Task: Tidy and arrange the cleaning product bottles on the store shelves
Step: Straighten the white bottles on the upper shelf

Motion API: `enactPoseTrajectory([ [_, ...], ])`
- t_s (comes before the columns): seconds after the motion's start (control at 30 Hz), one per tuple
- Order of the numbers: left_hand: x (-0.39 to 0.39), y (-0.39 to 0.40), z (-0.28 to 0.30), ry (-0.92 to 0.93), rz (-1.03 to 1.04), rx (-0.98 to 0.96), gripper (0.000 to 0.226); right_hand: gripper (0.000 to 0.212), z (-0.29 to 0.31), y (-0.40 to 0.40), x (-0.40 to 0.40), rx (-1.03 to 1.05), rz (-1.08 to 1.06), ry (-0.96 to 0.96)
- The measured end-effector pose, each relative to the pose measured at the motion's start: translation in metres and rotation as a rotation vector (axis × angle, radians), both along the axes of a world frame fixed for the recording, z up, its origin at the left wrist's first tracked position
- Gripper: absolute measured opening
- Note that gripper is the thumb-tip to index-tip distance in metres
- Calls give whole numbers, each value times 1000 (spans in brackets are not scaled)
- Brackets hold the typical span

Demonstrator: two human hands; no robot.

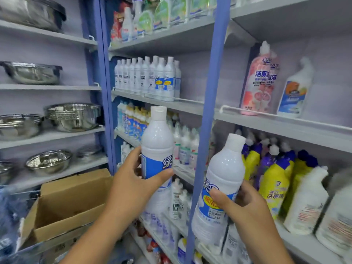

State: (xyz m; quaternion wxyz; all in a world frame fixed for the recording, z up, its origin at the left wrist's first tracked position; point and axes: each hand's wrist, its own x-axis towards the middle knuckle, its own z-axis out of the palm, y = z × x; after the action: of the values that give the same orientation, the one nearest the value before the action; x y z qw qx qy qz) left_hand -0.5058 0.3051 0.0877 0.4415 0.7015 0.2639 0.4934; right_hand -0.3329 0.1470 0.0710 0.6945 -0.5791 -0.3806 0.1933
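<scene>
The scene is bright and evenly lit in a cool, slightly violet cast, with light falling from above. Soft shadows lie under each shelf (171,38), darkest beneath the top board at upper right. Small white glints sit on the shoulders of the two held bottles, the left bottle (157,141) and the right bottle (222,180), and broad glare streaks the steel bowls (73,116) at left. The wide lens bends the blue posts (209,103) and tilts the shelves toward the edges. The centre is fairly sharp; the lower right bottles (306,202) and the lower left corner smear with blur. Fine label print looks soft throughout.
</scene>
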Motion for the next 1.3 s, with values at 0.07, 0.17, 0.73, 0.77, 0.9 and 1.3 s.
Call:
enactPoseTrajectory([
  [0.07, 7, 26, 5, -12, -10, -1, 56, 46, 1, 20, 1, -13, 2, 2],
  [0.17, 25, 62, 12, -26, -11, 9, 53, 36, 8, 50, 13, -12, -7, -6],
  [0.73, 141, 245, 117, -130, -84, 128, 45, 38, 129, 237, 84, 239, -30, -194],
  [0.77, 149, 257, 128, -144, -102, 147, 43, 35, 140, 247, 87, 245, -63, -219],
  [0.9, 185, 308, 169, -179, -182, 215, 42, 32, 184, 293, 103, 240, -214, -308],
  [1.3, 283, 417, 195, -75, -370, 273, 52, 35, 224, 404, 164, 123, -591, -316],
])
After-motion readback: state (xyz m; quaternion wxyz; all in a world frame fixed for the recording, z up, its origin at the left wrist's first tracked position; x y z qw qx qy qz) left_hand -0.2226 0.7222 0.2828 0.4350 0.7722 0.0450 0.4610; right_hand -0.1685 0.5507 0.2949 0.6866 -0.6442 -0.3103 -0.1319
